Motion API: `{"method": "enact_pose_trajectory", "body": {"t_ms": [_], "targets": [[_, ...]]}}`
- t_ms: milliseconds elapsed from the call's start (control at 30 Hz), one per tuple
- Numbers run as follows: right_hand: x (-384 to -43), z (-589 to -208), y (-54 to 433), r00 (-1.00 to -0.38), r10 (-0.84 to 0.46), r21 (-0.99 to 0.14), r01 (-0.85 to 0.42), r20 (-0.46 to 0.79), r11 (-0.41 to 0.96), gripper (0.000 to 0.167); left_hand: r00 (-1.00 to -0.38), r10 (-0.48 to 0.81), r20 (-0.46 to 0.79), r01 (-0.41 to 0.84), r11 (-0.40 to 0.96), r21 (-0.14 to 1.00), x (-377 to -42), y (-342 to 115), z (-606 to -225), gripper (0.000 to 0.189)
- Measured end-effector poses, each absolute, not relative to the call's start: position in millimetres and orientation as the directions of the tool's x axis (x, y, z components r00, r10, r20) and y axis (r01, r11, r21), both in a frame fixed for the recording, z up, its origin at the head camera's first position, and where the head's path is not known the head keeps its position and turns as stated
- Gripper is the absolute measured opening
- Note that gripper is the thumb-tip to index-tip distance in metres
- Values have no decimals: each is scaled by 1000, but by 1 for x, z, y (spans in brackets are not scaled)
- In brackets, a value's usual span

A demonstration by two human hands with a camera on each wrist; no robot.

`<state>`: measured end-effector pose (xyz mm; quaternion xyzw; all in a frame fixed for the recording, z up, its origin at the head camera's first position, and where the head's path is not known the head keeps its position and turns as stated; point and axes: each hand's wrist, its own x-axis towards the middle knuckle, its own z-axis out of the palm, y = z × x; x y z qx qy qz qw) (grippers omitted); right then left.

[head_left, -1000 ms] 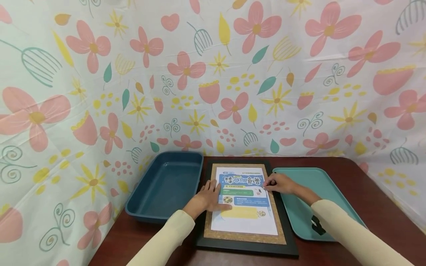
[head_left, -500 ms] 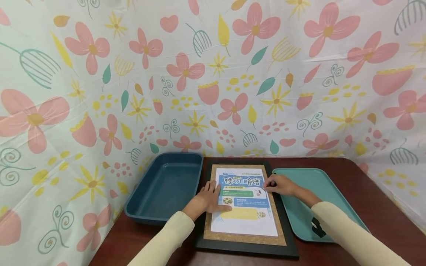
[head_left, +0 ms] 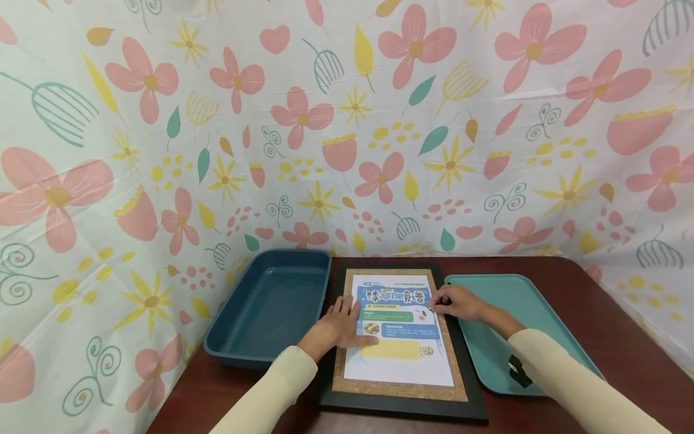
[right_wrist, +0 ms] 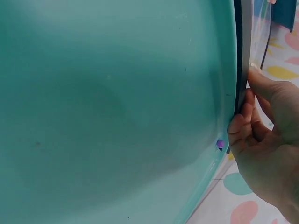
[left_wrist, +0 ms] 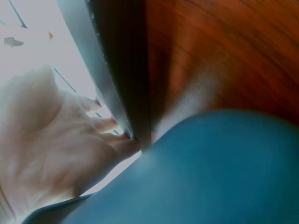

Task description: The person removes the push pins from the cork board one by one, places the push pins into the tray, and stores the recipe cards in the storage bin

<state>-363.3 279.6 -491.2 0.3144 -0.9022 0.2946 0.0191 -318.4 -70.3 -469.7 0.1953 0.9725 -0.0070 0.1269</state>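
My left hand lies with fingers spread on the left edge of a printed sheet, thumb across its lower half. The sheet rests on a cork board with a black frame. In the left wrist view my left hand reaches over the frame's side. At the sheet's right edge, my right hand pinches a tiny pale thing, mostly hidden by its fingertips; I cannot tell its kind. The right wrist view has this hand with thumb tip on the sheet side and other fingers curled at the frame's edge.
A deep blue bin stands left of the board. On the right, a teal tray holds a small black item under the right forearm. A small purple-headed pin lies near the tray's rim. Patterned cloth hangs behind the table.
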Motion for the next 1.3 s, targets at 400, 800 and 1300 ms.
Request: {"method": "enact_pose_trajectory", "body": {"t_ms": [400,800,1300], "targets": [[-367,-490,280,-797,-579,-517,-573,172,635,4,-887,379,-264,381,924,46,-319,-70,-469,111],[-372,-490,282,-794,-587,-510,-575,160,639,4,-888,381,-257,388,921,22,-320,-70,-469,112],[-367,-489,286,-762,-619,-540,-608,191,582,3,-890,378,-255,383,923,32,-320,-71,-471,112]]}}
